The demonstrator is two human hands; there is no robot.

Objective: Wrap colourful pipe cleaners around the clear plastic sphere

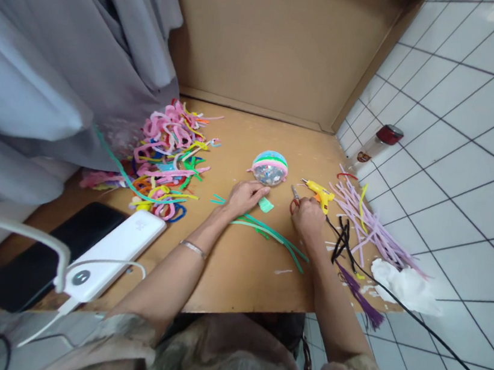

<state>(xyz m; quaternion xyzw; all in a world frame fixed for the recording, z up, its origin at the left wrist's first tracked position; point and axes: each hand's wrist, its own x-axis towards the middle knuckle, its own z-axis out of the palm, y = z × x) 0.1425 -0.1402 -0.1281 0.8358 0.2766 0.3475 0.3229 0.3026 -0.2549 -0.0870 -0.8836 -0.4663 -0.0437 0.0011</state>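
A clear plastic ball [270, 173] with shiny bits inside and bands of pink, green and blue fuzzy stems sits mid-table. My left hand [245, 200] is at its near edge, fingers closed together; whether they grip anything is hidden. Just below those fingertips is a small light-green piece [265, 204]. My right hand [309, 217] is closed around the handles of a pair of scissors [294, 198], whose blades point away from me. Several green pipe cleaners [272, 232] lie under and beside my left wrist.
Beyond my right hand lies a yellow glue gun [320, 194], its black cord running right. Lilac pipe cleaners [371, 228], black stems [343, 240], a purple tassel [361, 300] and white tissue [406, 286] are rightward. Left are a colourful pipe-cleaner pile [169, 156] and a white power bank [117, 256].
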